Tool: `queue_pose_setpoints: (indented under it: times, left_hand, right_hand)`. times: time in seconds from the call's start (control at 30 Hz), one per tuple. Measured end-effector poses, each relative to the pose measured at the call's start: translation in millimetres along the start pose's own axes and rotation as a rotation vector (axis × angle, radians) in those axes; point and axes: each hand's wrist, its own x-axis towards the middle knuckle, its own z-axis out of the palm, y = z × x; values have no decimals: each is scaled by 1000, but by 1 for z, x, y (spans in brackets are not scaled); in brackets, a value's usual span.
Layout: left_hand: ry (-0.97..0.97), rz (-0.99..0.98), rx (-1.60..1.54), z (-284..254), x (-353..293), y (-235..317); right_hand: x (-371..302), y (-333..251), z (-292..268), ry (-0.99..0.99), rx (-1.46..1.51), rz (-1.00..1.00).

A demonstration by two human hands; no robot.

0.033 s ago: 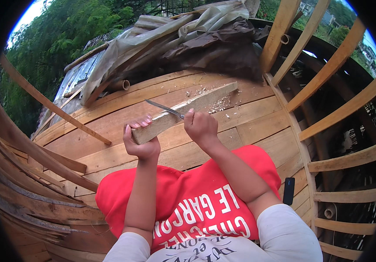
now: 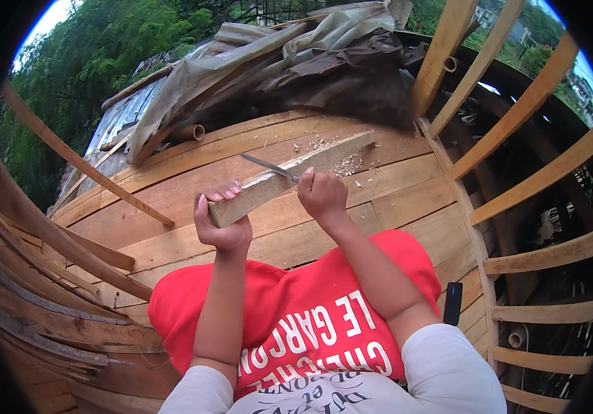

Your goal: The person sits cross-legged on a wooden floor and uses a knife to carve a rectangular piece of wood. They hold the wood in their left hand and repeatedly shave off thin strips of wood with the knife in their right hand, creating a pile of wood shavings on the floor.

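A long rough piece of wood [image 2: 269, 193] slants over the plank floor, its near end in my left hand [image 2: 224, 221]. The fingers of that hand curl over its top while the palm lies beneath the end. My right hand [image 2: 323, 196] is closed round the handle of a knife [image 2: 269, 165], and the fist hides most of that handle. The blade points left and lies across the wood's upper edge, which looks pale and freshly cut. Around the far end of the wood are scattered wood shavings [image 2: 348, 164].
Wooden ribs [image 2: 524, 103] rise at the right, and curved planks [image 2: 69, 234] line the left side. Crumpled plastic sheeting [image 2: 241, 62] covers a heap at the back, with a bamboo pole [image 2: 193, 132] below it. Near my right knee lies a dark flat device [image 2: 453, 303].
My right hand and the knife have shifted slightly to the right along the wood, toward its far end. My left hand stays at the near end.
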Motion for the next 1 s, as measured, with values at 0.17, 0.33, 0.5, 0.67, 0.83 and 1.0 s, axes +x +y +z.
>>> queue_pose_setpoints:
  times: [0.17, 0.33, 0.5, 0.67, 0.83, 1.0]
  left_hand:
    - [65, -2, 18, 8, -1, -7]
    - [67, -14, 13, 13, -2, -13]
    - [34, -12, -36, 10, 0, 0]
    - [77, 15, 27, 6, -1, -4]
    - [62, -13, -1, 20, -3, -3]
    - [-20, 12, 32, 9, 2, 6]
  right_hand:
    - [4, 3, 8, 134, -78, 132]
    - [12, 11, 4, 161, -65, 109]
    - [8, 17, 12, 213, -97, -13]
    - [0, -2, 20, 205, -50, 0]
    - [25, 41, 14, 295, -82, 53]
    - [-1, -2, 18, 154, -26, -70]
